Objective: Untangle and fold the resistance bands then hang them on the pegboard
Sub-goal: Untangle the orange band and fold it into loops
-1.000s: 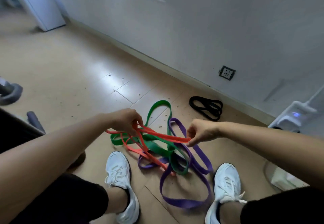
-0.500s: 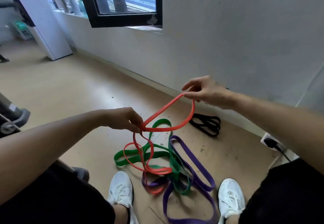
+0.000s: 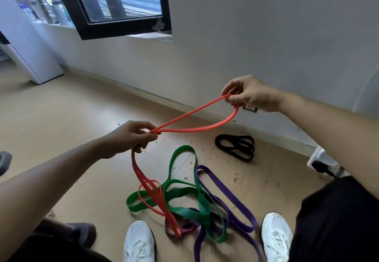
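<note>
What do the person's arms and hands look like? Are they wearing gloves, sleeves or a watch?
No gloves, no sleeves, no watch. The left forearm and right forearm are bare as far as the picture shows. The left hand and right hand are bare too, with no rings or bracelets that I can see.

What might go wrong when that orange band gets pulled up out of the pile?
1. From the left hand the orange band hangs into the pile, crossing the green band and purple band. Pulling up may drag them along or tighten the tangle.
2. The right hand only pinches the far end. If it slips while stretched, the band might snap back toward the person.
</note>
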The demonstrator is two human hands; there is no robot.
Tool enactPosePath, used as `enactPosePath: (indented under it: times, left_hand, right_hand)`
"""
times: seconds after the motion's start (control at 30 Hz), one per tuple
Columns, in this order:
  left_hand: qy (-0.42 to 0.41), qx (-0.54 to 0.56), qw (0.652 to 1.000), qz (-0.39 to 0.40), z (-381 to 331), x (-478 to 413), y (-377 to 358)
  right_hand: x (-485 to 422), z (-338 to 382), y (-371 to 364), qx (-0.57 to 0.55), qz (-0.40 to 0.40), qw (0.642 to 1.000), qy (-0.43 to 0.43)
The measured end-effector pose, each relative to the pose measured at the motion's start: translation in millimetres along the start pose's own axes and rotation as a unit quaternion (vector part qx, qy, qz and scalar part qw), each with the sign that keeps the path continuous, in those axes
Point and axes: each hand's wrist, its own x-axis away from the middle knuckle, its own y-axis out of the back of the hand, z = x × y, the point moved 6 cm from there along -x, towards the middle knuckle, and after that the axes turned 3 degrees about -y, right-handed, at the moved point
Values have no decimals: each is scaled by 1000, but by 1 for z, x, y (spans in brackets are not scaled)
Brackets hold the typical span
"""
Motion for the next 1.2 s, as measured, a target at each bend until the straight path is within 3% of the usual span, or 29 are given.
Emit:
enactPosePath:
  times: [0.27, 0.5, 0.63, 0.73, 0.87, 0.97, 1.07, 1.2]
  left_hand:
    - [6, -48, 999, 9, 7, -23, 7]
    - [-7, -54, 997, -49, 1, -43, 14]
    - [-19, 80, 992, -98, -11, -44, 24]
    - [-49, 185, 973, -132, -30, -46, 25]
    - [-89, 202, 969, -112, -59, -48, 12]
    - [-109, 177, 974, -93, -73, -52, 1]
    - [-123, 165, 974, -96, -84, -54, -7]
    - [-137, 116, 979, -93, -94, -56, -13]
  right_hand:
    - [-17, -35, 22, 5, -49, 998, -34]
    - [-23, -57, 25, 21, -59, 995, -72]
    - [-19, -70, 25, 89, -46, 991, -92]
    - [-15, -78, 7, 172, 41, 978, -112]
    - [-10, -57, -21, 165, 100, 977, -87]
    - [-11, -27, -36, 107, 86, 989, -62]
    - [-20, 3, -48, 147, 45, 988, -17]
    - [-20, 36, -57, 110, 17, 993, 33]
